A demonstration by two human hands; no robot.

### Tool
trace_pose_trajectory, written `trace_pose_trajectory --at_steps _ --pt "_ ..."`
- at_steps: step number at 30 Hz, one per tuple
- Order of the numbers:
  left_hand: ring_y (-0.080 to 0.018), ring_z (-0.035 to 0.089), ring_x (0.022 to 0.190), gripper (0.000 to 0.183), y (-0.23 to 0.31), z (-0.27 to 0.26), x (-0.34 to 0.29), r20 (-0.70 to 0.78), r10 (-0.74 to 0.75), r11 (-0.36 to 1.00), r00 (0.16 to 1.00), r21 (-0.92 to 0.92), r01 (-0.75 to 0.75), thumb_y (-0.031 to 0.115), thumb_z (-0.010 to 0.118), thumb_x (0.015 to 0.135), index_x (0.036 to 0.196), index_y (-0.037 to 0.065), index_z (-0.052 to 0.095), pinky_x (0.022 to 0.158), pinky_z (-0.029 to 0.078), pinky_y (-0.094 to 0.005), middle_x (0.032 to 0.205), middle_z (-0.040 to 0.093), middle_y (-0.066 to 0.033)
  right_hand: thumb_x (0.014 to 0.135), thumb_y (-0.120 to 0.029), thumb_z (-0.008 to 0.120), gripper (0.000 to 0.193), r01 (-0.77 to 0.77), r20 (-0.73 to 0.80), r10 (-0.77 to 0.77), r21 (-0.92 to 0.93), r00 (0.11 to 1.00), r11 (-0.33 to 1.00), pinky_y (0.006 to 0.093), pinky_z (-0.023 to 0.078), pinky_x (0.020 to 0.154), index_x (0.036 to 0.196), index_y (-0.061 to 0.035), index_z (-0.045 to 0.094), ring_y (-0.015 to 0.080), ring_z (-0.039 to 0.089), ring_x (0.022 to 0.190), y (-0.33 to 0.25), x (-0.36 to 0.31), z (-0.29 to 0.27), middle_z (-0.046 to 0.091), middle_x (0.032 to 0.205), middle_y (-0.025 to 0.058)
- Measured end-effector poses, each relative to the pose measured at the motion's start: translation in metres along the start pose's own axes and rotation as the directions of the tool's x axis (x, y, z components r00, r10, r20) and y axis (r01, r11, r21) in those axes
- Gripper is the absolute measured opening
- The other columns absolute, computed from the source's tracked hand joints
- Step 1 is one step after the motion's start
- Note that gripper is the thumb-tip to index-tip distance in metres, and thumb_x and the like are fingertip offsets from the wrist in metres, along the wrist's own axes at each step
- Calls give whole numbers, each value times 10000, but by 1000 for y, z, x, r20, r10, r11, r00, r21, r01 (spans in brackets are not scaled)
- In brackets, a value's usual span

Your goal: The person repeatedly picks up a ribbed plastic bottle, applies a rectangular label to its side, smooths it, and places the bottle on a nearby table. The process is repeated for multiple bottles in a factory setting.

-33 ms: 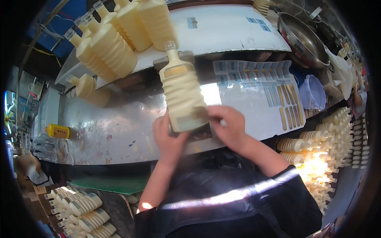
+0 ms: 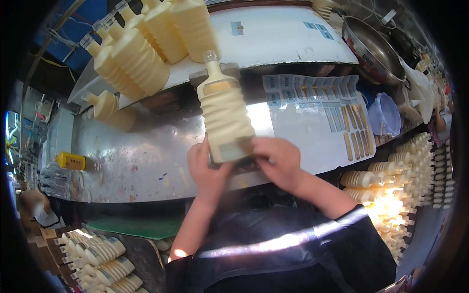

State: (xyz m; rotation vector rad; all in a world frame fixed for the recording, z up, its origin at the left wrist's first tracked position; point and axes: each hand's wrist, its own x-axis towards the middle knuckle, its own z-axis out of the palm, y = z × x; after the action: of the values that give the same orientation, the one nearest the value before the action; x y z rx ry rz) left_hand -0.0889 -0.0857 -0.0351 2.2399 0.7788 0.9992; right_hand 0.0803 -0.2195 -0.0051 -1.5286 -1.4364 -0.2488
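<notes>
A cream bottle [image 2: 226, 119] with wavy ribs lies tilted before me, its clear neck pointing away, resting by a dark block [image 2: 229, 70] at the shelf edge. It carries a gold label [image 2: 220, 87] below the shoulder and a blue-grey label [image 2: 235, 148] near the base. My left hand [image 2: 207, 166] is closed round the lower left side of the bottle, thumb by its base. My right hand [image 2: 278, 158] has curled fingers pressed against the lower right edge, beside the blue-grey label; the fingertips are partly hidden and slightly blurred.
Several cream bottles [image 2: 137, 58] stand at the back left. Label sheets [image 2: 312, 88] and gold strips [image 2: 359, 132] lie on the right of the table [image 2: 146, 171], near a lavender bucket [image 2: 384, 115] and metal pan [image 2: 373, 44]. A yellow bottle [image 2: 71, 161] lies left; more bottles [image 2: 391, 185] crowd the lower right.
My right hand has slid slightly left and its fingers are curled in closer to the bottle's lower edge. Bottle and left hand have hardly moved.
</notes>
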Motion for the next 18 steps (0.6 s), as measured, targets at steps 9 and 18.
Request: trace_pose_trajectory --at_steps 9,18 --pt "-299 593 1056 650 27 -6 11 -111 160 969 981 206 -135 130 820 717 1331 -7 661 990 431 -412 1043 659 -88 713 -54 712 317 232 228 -216 -44 949 972 357 532 719 1029 -40 703 257 692 841 -44 50 -17 698 961 77" --pt "-290 601 1037 614 18 -5 10 -106 203 957 973 234 -174 148 809 750 1326 -8 661 984 417 -414 1045 668 -81 720 -61 716 348 274 360 -248 -23 899 961 360 536 721 1068 -77 730 239 682 776 -59 55 -9 709 906 51"
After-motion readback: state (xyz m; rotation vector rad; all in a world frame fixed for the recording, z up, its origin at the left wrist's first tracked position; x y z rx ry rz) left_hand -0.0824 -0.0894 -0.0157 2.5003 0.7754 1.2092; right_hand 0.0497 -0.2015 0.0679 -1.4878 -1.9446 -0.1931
